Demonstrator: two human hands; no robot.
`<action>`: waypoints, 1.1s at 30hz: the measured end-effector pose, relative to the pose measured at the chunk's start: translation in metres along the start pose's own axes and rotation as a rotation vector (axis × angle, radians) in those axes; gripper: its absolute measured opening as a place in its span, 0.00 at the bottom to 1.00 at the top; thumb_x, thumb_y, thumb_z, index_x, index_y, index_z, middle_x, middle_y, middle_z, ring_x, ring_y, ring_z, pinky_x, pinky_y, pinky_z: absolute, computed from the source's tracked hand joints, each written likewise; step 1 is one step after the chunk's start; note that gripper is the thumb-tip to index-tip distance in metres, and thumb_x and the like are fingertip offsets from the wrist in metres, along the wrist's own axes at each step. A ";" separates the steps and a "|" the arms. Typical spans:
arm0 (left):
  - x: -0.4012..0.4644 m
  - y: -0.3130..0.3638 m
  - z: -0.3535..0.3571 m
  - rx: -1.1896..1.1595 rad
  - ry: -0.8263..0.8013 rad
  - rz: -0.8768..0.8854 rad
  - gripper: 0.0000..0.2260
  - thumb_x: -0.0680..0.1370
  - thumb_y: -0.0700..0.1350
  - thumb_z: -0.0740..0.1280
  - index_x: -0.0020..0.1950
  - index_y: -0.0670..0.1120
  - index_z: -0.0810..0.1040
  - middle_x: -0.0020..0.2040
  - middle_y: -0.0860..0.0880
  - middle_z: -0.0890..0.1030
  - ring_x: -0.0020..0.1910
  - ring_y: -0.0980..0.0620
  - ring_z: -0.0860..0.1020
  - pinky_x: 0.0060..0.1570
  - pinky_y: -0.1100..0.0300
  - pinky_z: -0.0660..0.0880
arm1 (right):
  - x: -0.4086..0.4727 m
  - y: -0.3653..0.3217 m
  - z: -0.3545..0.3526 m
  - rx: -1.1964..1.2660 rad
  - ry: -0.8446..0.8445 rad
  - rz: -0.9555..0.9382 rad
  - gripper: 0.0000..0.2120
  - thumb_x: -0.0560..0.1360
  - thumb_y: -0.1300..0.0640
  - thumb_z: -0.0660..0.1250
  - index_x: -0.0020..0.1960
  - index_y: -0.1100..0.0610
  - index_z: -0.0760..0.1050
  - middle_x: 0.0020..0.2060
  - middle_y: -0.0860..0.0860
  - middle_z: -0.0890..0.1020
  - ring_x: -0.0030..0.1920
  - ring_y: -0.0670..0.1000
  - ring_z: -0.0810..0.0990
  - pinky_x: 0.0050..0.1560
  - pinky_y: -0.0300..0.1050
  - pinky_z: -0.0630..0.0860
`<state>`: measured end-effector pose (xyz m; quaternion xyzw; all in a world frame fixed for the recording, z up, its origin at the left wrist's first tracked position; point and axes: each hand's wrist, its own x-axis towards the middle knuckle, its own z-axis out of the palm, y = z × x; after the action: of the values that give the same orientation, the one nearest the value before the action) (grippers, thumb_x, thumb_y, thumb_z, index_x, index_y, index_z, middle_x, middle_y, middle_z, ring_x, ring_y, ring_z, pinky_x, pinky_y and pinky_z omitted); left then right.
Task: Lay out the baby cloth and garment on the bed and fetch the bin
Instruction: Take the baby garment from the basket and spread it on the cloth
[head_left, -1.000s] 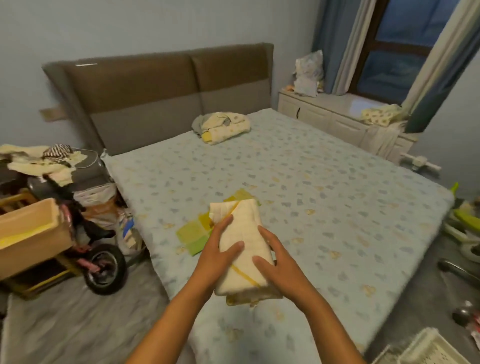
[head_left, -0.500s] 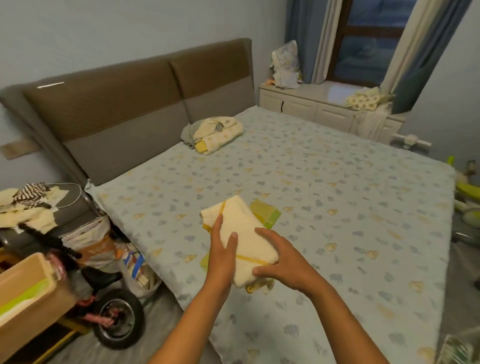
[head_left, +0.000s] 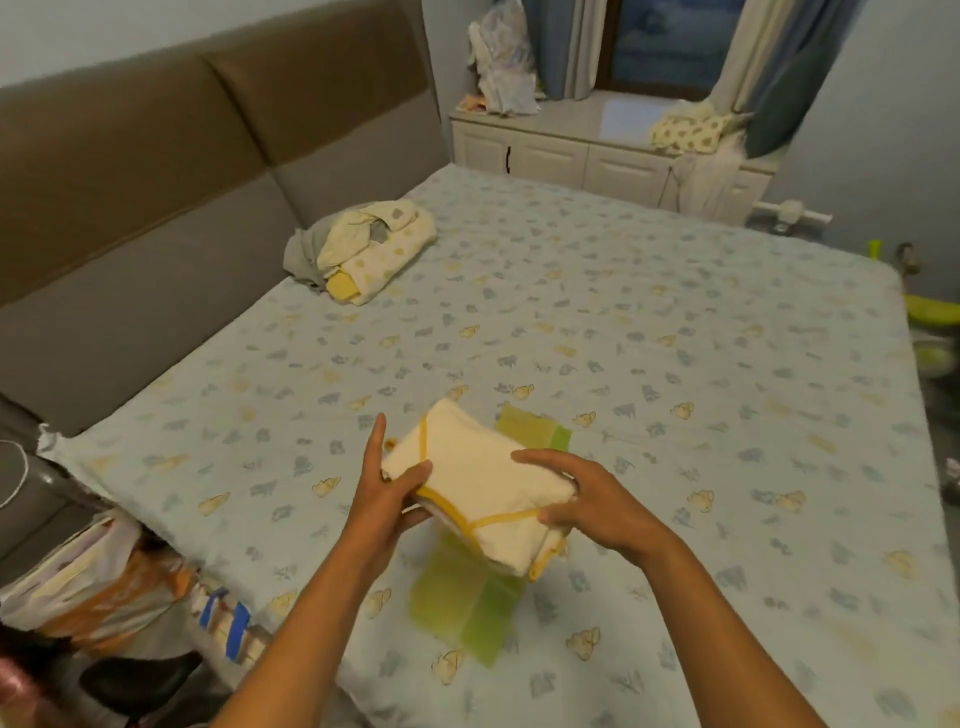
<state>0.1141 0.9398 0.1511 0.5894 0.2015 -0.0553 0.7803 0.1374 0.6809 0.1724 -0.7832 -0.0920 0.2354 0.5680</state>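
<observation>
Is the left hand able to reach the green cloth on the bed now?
Probably not yet: the left hand is holding the folded garment together with the right hand, and the garment covers the middle of the green cloth.

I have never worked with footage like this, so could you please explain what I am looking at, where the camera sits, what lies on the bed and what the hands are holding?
There is no machine here: a person wears one wide-angle camera on the head, looking forward and down, so the two bare arms reach in from the bottom of the picture. The left hand and the right hand grip the two ends of a folded cream cloth with yellow trim, held just above the bed. Under it on the patterned sheet lies a flat green and yellow cloth. Farther off, near the brown headboard, sits a bundle of baby clothes. A white cabinet stands under the window. A bin is not in view.
</observation>
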 end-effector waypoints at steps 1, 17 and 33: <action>0.022 0.001 -0.007 -0.011 -0.001 -0.024 0.37 0.76 0.38 0.71 0.72 0.71 0.61 0.64 0.56 0.74 0.53 0.45 0.82 0.45 0.46 0.82 | 0.016 0.005 0.004 0.038 0.086 0.007 0.32 0.69 0.71 0.71 0.65 0.42 0.76 0.63 0.38 0.75 0.60 0.43 0.76 0.48 0.32 0.77; 0.274 -0.154 -0.045 0.315 -0.180 -0.331 0.26 0.75 0.43 0.73 0.69 0.51 0.65 0.62 0.46 0.75 0.57 0.45 0.79 0.48 0.51 0.82 | 0.198 0.193 0.078 0.359 0.840 0.364 0.36 0.74 0.63 0.69 0.74 0.39 0.60 0.74 0.45 0.65 0.71 0.54 0.68 0.68 0.61 0.70; 0.341 -0.261 -0.024 0.828 -0.208 -0.259 0.26 0.62 0.66 0.72 0.50 0.49 0.78 0.49 0.45 0.82 0.48 0.43 0.82 0.49 0.40 0.80 | 0.241 0.344 0.051 0.126 0.857 0.450 0.38 0.73 0.62 0.70 0.77 0.48 0.56 0.73 0.50 0.67 0.70 0.51 0.68 0.70 0.55 0.69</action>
<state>0.3350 0.9361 -0.2176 0.8135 0.1550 -0.2873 0.4813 0.2805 0.7073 -0.2246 -0.7744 0.3359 0.0138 0.5360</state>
